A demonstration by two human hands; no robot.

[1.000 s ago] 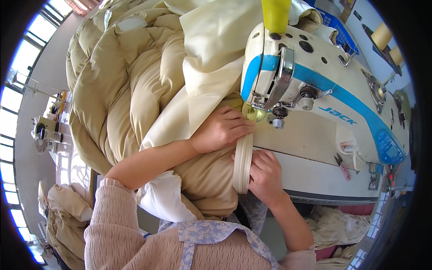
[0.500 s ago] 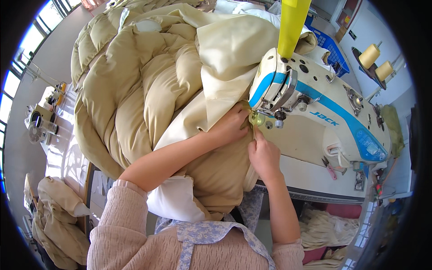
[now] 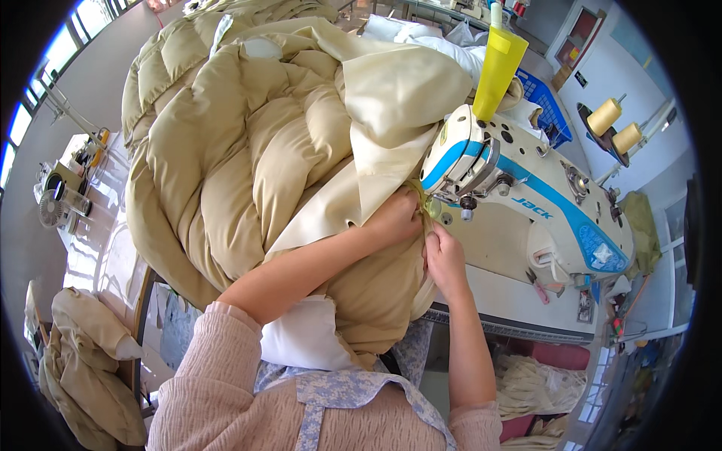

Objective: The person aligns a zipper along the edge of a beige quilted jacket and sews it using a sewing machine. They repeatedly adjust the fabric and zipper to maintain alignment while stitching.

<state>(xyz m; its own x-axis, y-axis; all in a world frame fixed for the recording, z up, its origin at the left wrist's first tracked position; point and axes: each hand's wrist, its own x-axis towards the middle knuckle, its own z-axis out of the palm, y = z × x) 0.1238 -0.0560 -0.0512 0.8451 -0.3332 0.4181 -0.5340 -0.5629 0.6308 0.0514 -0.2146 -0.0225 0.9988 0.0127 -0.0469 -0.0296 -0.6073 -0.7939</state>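
Note:
A large beige padded garment (image 3: 218,173), quilted and puffy, lies heaped to the left of a white and blue sewing machine (image 3: 541,203) and reaches up to its needle area. My left hand (image 3: 398,216) is on the fabric just left of the presser foot, its fingers bent into the cloth and their tips partly hidden. My right hand (image 3: 447,261) is nearer to me, thumb and finger pinching a narrow edge of the garment below the needle. A smooth cream panel (image 3: 402,98) of the cloth folds over beyond my left forearm. A pale yellow-green guard partly covers the needle.
A yellow holder (image 3: 499,71) stands on the machine head. Pink-handled snips (image 3: 538,289) lie on the machine table. Thread cones (image 3: 605,116) stand at the right, near a blue crate (image 3: 545,105). More beige garments (image 3: 86,368) hang at the lower left; a small fan (image 3: 53,208) stands at the left.
The whole view has shifted slightly, with the machine now a little lower in the picture. Both hands remain on the fabric by the needle, with little movement.

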